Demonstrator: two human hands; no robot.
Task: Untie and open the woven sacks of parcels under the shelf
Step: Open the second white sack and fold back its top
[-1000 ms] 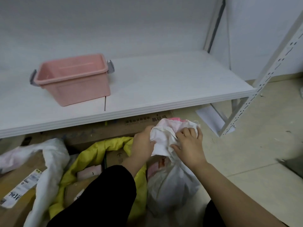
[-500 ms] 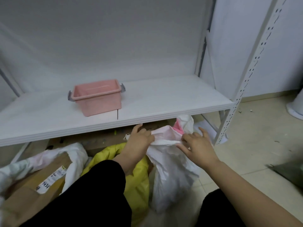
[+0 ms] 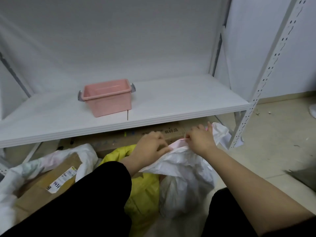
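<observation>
White wall fills the upper half of the frame, and a white shelf board runs across the middle, carried at the right by a perforated upright. On the board, left of centre, a pink bin with grey handles stands upright. Pale floor tiles show at the right.

Below the board's front edge, in the lower centre of the frame, the white woven sack stands on the floor with its crumpled mouth turned up towards me. My left hand has its fingers curled over the left side of that mouth and grips the cloth. My right hand, just right of it, pinches a thin pink strip at the mouth's upper edge. The two hands are close but apart.

A yellow sack lies against the white one's left side, partly behind my black sleeve. A long cardboard box lies under the shelf behind my hands. At the lower left, a labelled carton shows inside another white sack, its mouth open.
</observation>
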